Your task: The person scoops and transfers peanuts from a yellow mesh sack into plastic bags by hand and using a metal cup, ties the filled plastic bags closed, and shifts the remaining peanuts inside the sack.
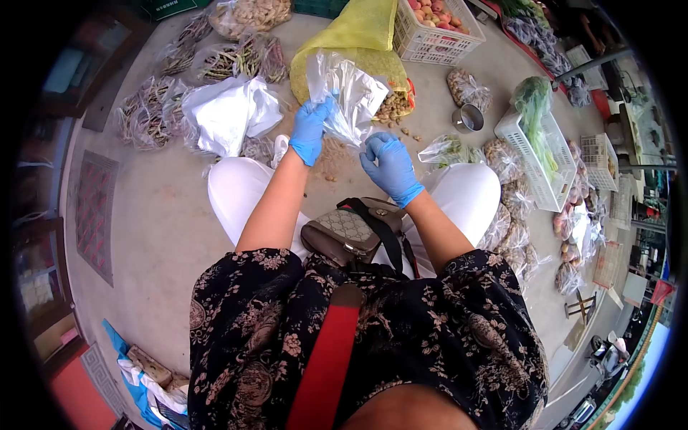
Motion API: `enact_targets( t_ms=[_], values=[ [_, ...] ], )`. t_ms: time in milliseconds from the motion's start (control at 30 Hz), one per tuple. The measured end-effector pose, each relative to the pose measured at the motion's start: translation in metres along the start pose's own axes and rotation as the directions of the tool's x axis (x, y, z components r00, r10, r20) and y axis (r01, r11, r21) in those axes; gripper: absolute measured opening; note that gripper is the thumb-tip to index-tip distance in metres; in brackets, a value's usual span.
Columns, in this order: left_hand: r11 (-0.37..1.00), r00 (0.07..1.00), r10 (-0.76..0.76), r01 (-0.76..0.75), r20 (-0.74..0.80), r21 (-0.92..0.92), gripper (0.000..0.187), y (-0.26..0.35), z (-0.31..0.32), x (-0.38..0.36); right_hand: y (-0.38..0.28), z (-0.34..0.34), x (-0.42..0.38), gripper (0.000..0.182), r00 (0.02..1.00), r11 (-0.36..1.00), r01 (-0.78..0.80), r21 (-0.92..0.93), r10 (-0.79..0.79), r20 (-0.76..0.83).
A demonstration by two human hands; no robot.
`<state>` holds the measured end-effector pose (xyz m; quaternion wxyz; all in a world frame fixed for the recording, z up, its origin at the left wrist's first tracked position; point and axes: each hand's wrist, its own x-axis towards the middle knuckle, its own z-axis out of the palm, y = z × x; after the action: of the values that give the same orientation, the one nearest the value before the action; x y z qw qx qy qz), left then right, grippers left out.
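Note:
A clear plastic bag (347,97) hangs between my two blue-gloved hands. My left hand (312,130) is closed on the bag's left side, and my right hand (390,166) pinches its lower right edge. Behind the bag lies a yellow mesh sack (351,39), its mouth turned to the right, with small brown lumpy pieces (393,107) spilling onto the floor. A stack of white plastic bags (231,115) lies left of my left hand. A metal cup (468,118) stands to the right of my right hand.
Bags of long dark pods (147,111) lie at the left. A white crate of reddish fruit (437,39) stands at the back, and another crate (537,161) with leafy greens at the right. Filled bags (514,236) line the floor by my right knee. A brown handbag (344,231) rests on my lap.

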<state>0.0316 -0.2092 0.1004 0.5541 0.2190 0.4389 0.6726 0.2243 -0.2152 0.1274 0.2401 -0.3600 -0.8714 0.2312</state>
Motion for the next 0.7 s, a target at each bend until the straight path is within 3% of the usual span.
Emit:
enact_targets(
  t_ms=[100, 233, 300, 367, 400, 433, 500, 600, 700],
  values=[
    [0.994, 0.991, -0.046, 0.033, 0.128, 0.103, 0.026, 0.030, -0.013, -0.014, 0.006, -0.025, -0.013, 0.022, 0.999, 0.977, -0.051, 0.207, 0.046, 0.028],
    [0.934, 0.957, -0.149, 0.054, 0.248, 0.354, 0.030, 0.050, -0.002, -0.032, -0.009, -0.081, 0.019, 0.026, 0.919, 0.945, 0.058, 0.323, 0.075, -0.386],
    [0.918, 0.936, -0.183, 0.053, 0.302, 0.392, 0.031, 0.053, -0.007, -0.031, 0.001, -0.066, 0.050, 0.030, 0.903, 0.922, 0.090, 0.376, 0.084, -0.421],
    [0.919, 0.946, -0.147, 0.023, 0.289, 0.393, 0.031, 0.056, -0.002, -0.037, 0.002, -0.071, 0.059, 0.030, 0.971, 0.844, -0.060, 0.533, 0.173, -0.164],
    [0.915, 0.956, -0.155, 0.045, 0.247, 0.401, 0.032, 0.057, -0.002, -0.036, 0.003, -0.079, 0.060, 0.028, 0.967, 0.755, -0.253, 0.605, 0.224, 0.125],
    [0.907, 0.975, -0.090, -0.004, 0.202, 0.421, 0.031, 0.061, -0.004, -0.033, 0.003, -0.086, 0.060, 0.027, 0.883, 0.650, -0.452, 0.611, 0.231, 0.407],
    [0.879, 0.992, 0.048, -0.097, 0.117, 0.467, 0.029, 0.077, -0.018, -0.021, 0.037, -0.071, 0.055, 0.022, 0.916, 0.583, -0.400, 0.707, 0.231, 0.328],
    [0.870, 0.994, 0.104, -0.073, -0.038, 0.487, 0.027, 0.093, -0.063, 0.003, 0.061, -0.066, 0.049, 0.015, 0.900, 0.462, -0.419, 0.781, 0.321, 0.293],
    [0.490, 0.852, 0.453, 0.007, -0.262, 0.872, 0.034, 0.082, -0.090, 0.018, 0.065, -0.055, 0.044, 0.014, 0.898, 0.443, -0.404, 0.801, 0.357, 0.256]
  ],
)
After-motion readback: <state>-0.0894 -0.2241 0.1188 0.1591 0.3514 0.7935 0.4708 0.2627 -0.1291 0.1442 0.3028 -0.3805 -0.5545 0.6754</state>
